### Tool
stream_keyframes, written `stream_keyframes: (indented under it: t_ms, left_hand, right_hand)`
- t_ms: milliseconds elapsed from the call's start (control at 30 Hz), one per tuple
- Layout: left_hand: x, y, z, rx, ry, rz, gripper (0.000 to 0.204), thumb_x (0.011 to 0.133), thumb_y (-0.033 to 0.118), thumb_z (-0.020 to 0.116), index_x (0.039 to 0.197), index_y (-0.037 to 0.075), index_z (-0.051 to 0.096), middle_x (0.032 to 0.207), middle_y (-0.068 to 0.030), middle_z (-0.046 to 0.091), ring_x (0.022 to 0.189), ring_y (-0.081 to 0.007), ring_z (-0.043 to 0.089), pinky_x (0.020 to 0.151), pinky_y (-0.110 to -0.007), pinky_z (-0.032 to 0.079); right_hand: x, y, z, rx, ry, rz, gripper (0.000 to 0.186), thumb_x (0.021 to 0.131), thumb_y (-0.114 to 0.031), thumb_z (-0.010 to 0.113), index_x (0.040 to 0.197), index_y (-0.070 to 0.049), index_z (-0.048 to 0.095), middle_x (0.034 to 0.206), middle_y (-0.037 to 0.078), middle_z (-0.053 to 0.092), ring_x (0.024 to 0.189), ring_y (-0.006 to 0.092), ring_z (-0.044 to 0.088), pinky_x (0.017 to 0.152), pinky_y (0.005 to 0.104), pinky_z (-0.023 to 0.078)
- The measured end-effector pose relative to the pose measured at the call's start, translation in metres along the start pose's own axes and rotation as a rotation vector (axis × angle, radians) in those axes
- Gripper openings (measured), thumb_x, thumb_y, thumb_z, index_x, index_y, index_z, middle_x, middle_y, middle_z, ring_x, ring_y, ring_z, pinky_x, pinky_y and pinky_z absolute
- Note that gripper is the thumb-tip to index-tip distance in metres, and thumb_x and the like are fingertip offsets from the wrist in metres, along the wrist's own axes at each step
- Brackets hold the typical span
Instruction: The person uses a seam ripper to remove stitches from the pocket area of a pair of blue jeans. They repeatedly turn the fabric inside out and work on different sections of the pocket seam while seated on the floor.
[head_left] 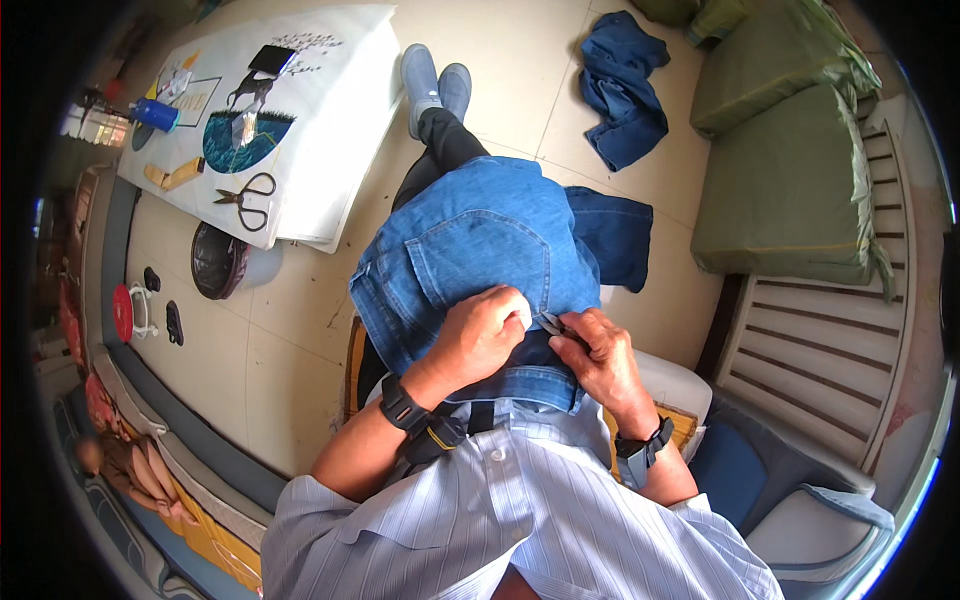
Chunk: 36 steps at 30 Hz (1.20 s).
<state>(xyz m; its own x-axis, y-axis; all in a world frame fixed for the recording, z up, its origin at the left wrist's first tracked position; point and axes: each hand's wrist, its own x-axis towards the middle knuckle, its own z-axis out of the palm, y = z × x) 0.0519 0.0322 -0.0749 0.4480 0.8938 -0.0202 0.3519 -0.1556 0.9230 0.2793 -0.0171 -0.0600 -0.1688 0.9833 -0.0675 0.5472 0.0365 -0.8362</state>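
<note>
Blue denim jeans (485,240) lie spread over my lap, with a stitched pocket facing up. My left hand (480,335) is closed on the denim just below the pocket; its fingertips are mostly hidden. Close to it, my right hand (600,355) grips small thread snips (549,322). Their dark pointed blades reach toward my left fingers, beside the lower pocket edge. Whether a thread lies between the blades is too small to tell. One darker denim leg (615,235) hangs off to the right of my knees.
A white-covered table (330,110) at the far left carries black-handled scissors (250,200), a blue spool-like object (155,114) and a dark flat case (272,60). Below it stands a waste bin (222,262). More jeans (625,90) lie on the floor, near green-covered cushions (785,190).
</note>
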Motion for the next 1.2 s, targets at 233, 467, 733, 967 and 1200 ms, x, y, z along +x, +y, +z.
stream_keyframes:
  t_ms: [233,467,733,967,1200]
  left_hand:
    - [0.001,0.006,0.001,-0.201,-0.050,-0.120,0.007,0.096,0.007,0.063,0.096,0.001,0.064,0.089,-0.0163,0.070,0.082,-0.0341,0.070,0.076,-0.042,0.055]
    - [0.001,0.011,0.000,-0.240,-0.059,-0.195,0.007,0.096,0.007,0.063,0.096,-0.001,0.065,0.089,-0.0160,0.071,0.081,-0.0304,0.070,0.076,-0.040,0.055]
    - [0.001,0.009,0.002,-0.274,-0.063,-0.215,0.007,0.096,0.006,0.063,0.095,-0.001,0.065,0.088,-0.0146,0.069,0.080,-0.0275,0.069,0.077,-0.038,0.055]
    - [0.000,0.008,0.003,-0.292,-0.055,-0.223,0.006,0.096,0.005,0.063,0.095,-0.001,0.064,0.086,-0.0131,0.069,0.079,-0.0238,0.068,0.076,-0.036,0.054]
    - [-0.002,0.006,0.001,-0.379,-0.051,-0.296,0.007,0.099,0.006,0.064,0.094,0.001,0.066,0.083,-0.0043,0.066,0.072,-0.0108,0.062,0.067,-0.030,0.052]
  right_hand:
    - [0.000,0.002,0.003,0.027,0.027,-0.026,0.027,0.088,-0.007,0.083,0.110,0.002,0.071,0.086,0.012,0.066,0.079,0.0270,0.066,0.072,0.0374,0.052]
    - [0.000,0.005,0.008,0.028,0.057,-0.018,0.023,0.090,-0.007,0.080,0.109,0.002,0.070,0.086,0.015,0.066,0.080,0.0326,0.066,0.073,0.0411,0.053]
    - [-0.002,0.006,0.010,0.001,0.072,-0.030,0.022,0.090,-0.004,0.081,0.109,0.001,0.071,0.087,0.013,0.066,0.079,0.0300,0.066,0.073,0.0376,0.053]
    - [-0.002,0.009,0.012,0.026,0.074,-0.045,0.020,0.091,-0.005,0.079,0.108,0.000,0.070,0.086,0.015,0.066,0.079,0.0334,0.066,0.071,0.0407,0.052]
    - [-0.006,0.019,0.017,0.186,0.087,0.059,0.015,0.093,-0.004,0.079,0.106,-0.001,0.072,0.083,0.004,0.065,0.077,0.0173,0.063,0.070,0.0328,0.051]
